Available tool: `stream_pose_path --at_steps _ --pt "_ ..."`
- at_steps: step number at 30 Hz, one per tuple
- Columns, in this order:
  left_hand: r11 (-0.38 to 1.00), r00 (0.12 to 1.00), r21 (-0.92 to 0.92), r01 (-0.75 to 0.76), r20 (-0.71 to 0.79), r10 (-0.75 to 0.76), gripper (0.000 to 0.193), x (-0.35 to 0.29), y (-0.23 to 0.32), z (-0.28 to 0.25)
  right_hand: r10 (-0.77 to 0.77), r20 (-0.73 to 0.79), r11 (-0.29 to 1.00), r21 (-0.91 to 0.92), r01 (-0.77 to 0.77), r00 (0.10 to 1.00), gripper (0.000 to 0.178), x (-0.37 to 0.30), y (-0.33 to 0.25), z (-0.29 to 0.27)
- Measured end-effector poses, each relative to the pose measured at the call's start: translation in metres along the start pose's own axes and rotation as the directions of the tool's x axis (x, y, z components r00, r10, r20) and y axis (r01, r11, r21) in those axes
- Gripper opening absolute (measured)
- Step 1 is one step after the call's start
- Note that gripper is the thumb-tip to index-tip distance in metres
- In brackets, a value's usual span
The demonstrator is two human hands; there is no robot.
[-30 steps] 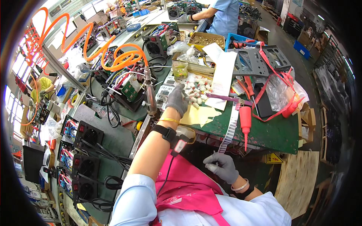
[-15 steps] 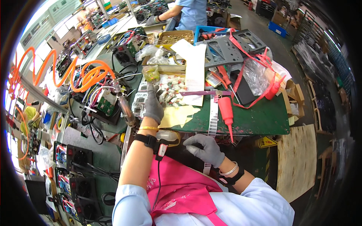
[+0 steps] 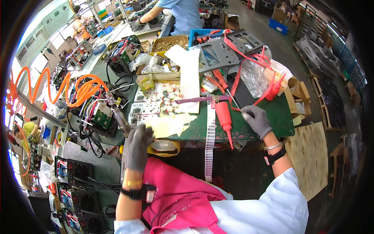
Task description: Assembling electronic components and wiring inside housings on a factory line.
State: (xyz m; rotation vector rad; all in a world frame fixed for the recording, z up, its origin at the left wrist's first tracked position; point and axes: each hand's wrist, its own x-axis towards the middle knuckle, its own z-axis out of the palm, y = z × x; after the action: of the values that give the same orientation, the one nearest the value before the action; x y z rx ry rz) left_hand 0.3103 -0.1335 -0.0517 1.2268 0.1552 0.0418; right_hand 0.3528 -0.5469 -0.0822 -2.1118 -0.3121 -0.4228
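Note:
My left hand (image 3: 138, 148), in a grey glove, is over the near left edge of the green table beside a torn yellow sheet (image 3: 171, 125). Motion smears its fingers, so its grip is unclear. At the right, my gloved right hand (image 3: 257, 121) has its fingers bent and closed together, their tips beside a red strap (image 3: 257, 102). Whether the strap is between them is hidden. Between my hands lies a red squeeze bottle (image 3: 223, 117) with a thin nozzle toward me. A strip of printed labels (image 3: 210, 144) hangs over the front edge.
Small white connectors (image 3: 167, 97) are heaped beyond the yellow sheet. Grey metal panels (image 3: 220, 54), a screwdriver (image 3: 226, 86) and clear plastic film (image 3: 253, 78) crowd the far right. An orange coiled hose (image 3: 83, 91) hangs at the left above wired units. A co-worker (image 3: 181, 15) stands beyond.
My left hand has drawn back toward me from the label sheets beside the connectors. My right hand has moved right and forward, from before my apron to the strap. The view has shifted slightly.

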Motion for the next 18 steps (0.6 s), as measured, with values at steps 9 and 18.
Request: stream_pose_path --at_steps 9,18 --pt "0.948 0.926 0.319 -0.016 -0.352 0.134 0.028 -0.133 0.029 -0.088 0.035 -0.055 0.973 -0.227 -0.047 0.998 0.01 -0.013 0.038 0.017" --pt "0.931 0.98 0.361 0.058 -0.199 0.016 0.021 -0.111 0.03 -0.046 -0.004 -0.003 0.89 -0.455 0.003 1.0 0.011 -0.01 0.026 0.018"
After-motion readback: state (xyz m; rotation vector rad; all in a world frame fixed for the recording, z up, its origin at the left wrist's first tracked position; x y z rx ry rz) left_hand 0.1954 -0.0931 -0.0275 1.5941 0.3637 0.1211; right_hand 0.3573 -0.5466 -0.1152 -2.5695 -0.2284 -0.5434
